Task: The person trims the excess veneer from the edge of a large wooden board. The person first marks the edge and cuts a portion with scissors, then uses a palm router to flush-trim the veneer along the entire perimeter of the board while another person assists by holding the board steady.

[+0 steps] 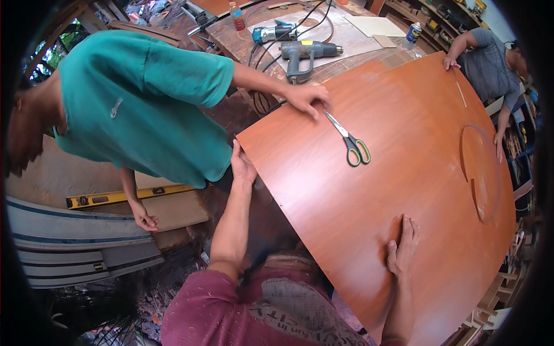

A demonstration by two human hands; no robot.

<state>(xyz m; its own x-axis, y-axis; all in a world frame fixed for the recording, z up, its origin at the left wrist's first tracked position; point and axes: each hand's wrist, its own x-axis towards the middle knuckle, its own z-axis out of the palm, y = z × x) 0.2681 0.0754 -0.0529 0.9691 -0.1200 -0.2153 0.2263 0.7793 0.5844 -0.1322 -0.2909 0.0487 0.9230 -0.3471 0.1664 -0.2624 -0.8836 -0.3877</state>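
The fingers of our left hand (243,168) are mostly hidden at the left corner of the wood-grain sheet (346,213), so we cannot tell whether they clamp it; the thumb lies against its edge. Our right hand (401,251) rests on the sheet, its fingers (411,228) stretched out close together, thumb apart. The sheet spreads before us across to a co-worker in grey (487,66), whose hands are at its far right edge. Green-and-black scissors (350,140) lie on it, blades pointing toward the hand (306,99) of a co-worker in teal (138,109). Beyond, a heat gun (311,51) and a teal power tool (266,34) rest on the table (222,33).
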